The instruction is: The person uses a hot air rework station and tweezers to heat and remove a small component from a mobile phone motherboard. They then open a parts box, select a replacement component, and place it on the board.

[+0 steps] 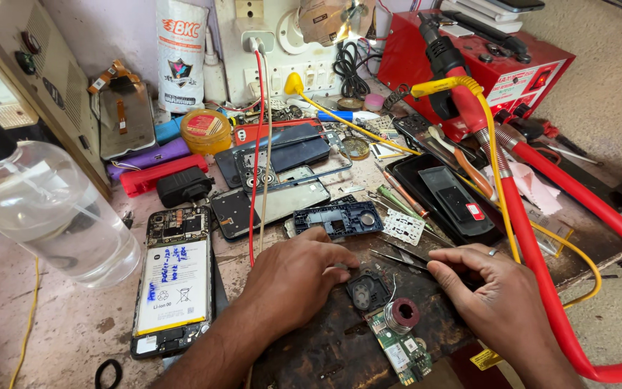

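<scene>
Hands meet over a small black part [367, 289] — left hand [298, 277] covers it; right hand [485, 288] pinches tweezers [397, 258], tips hidden.

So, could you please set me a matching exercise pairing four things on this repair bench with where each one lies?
Things:
1. opened phone
2. green circuit board
3. clear bottle
4. red hose

Places:
A. far left edge
B. beside the right hand
C. left of the left hand
D. between the two hands, nearest the camera

Pairs: 1-C, 2-D, 3-A, 4-B
</scene>
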